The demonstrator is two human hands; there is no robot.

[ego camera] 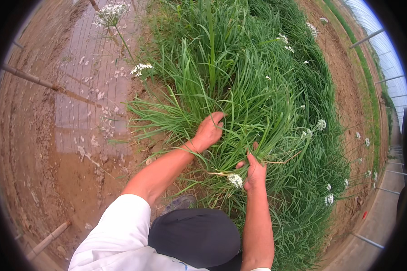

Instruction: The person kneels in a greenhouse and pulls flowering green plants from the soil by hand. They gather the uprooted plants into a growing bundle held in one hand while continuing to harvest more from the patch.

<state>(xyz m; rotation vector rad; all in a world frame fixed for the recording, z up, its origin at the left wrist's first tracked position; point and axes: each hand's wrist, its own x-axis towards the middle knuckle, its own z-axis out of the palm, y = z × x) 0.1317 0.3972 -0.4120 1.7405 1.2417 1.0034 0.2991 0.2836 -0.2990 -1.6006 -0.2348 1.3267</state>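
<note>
Long green garlic chives (237,108) with flat leaves stand and lean in a dense row before me. My left hand (208,132) reaches into the leaves at the left side of the row, its fingertips partly hidden among them, so its grasp is unclear. Lower and to the right, my right hand (256,171) is closed around a bunch of chive leaves (266,149), thumb pointing up. A white flower head (235,181) hangs just left of that wrist. Several dry, yellowish leaves poke out beside the hand.
Water stands over muddy soil (91,111) on the left, where a bamboo pole (34,78) slants across. My bent knee (195,237) and a shoe (179,204) are below the hands. A bare soil strip (346,91) and metal tubes (367,38) edge the right side.
</note>
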